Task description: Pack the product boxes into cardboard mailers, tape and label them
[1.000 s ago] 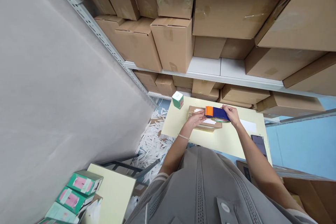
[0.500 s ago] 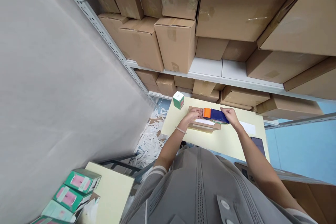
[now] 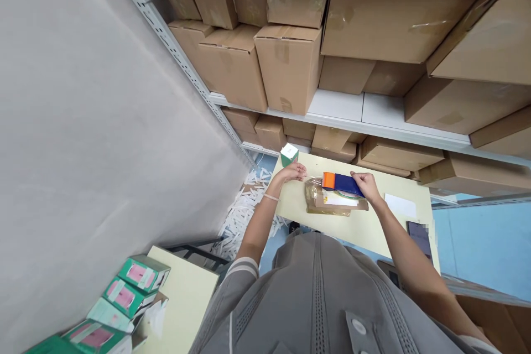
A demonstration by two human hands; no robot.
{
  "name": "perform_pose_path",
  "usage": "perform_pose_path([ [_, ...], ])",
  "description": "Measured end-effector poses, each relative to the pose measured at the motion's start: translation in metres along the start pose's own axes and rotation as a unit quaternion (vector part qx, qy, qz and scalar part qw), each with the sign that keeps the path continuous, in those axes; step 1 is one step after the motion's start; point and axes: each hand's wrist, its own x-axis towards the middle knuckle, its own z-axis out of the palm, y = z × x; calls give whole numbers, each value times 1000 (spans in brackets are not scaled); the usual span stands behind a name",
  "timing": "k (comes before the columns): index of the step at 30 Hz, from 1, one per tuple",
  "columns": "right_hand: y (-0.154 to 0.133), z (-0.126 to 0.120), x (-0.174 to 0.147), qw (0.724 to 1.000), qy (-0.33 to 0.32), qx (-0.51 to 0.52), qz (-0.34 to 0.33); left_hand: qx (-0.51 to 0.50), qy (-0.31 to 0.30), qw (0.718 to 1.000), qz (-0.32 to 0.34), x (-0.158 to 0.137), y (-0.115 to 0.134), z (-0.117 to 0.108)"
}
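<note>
My right hand (image 3: 365, 183) is closed around the blue end of a blue-and-orange tape dispenser (image 3: 346, 183), held over a small cardboard box (image 3: 359, 204). The dispenser's orange end points left, and a roll's edge shows below it. The box lies on the pale table (image 3: 373, 227), with a white label (image 3: 338, 198) on top and shiny yellowish film around its left end. My left hand (image 3: 292, 171) is left of the box, its fingers stretched and slightly apart. No held thing shows there; clear tape would be hard to see. Just behind it stands a small green-and-white box (image 3: 289, 154).
White paper (image 3: 400, 206) and a dark phone (image 3: 418, 239) lie at the table's right. Shelves (image 3: 340, 105) of cardboard boxes rise behind. Paper strips (image 3: 244, 215) cover the floor at left. Green boxes (image 3: 133, 287) sit on another table (image 3: 182, 282) at lower left.
My left hand has moved left, away from the dispenser's orange end, towards the small green-and-white box. My right hand still holds the dispenser over the cardboard box. The view has shifted slightly.
</note>
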Motion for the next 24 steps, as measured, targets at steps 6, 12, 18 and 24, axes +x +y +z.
perform_pose_path([
  [6,16,5,-7,1000,-12,-12,-1,-1,-32,999,10,-15,-39,8],
  [12,15,2,-11,999,-16,-34,1,-12,-42,998,46,-9,-65,21],
  [18,6,1,-14,999,-24,-46,-7,-21,-49,996,66,-6,-79,24],
  [24,4,-1,-13,998,-25,-51,-4,-26,-33,996,79,-9,-86,24],
])
